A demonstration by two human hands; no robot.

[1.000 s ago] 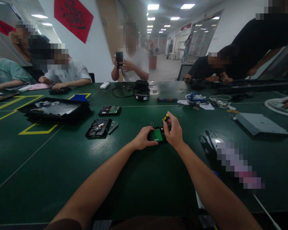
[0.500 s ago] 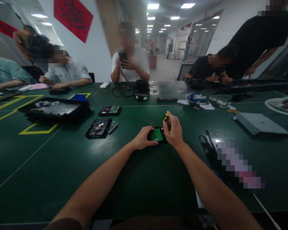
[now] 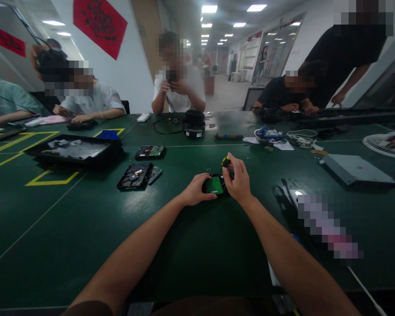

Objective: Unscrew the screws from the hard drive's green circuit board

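A small hard drive [image 3: 215,184] with a green circuit board facing up lies on the dark green table [image 3: 85,228]. My left hand [image 3: 196,190] is closed round its left side and holds it down. My right hand [image 3: 238,180] grips a screwdriver with a yellow and black handle [image 3: 226,161], held upright over the drive's right edge. The screwdriver's tip is hidden behind my fingers.
An opened hard drive [image 3: 134,175] and a second drive [image 3: 150,152] lie to the left, with a black tray [image 3: 74,150] beyond them. A grey flat box [image 3: 357,170] lies at the right. Cables and headphones [image 3: 194,124] sit further back. Several people sit or lean around the table's far side.
My hands stay on the drive. The screwdriver handle has shifted slightly in my right hand. The person opposite has raised a phone higher.
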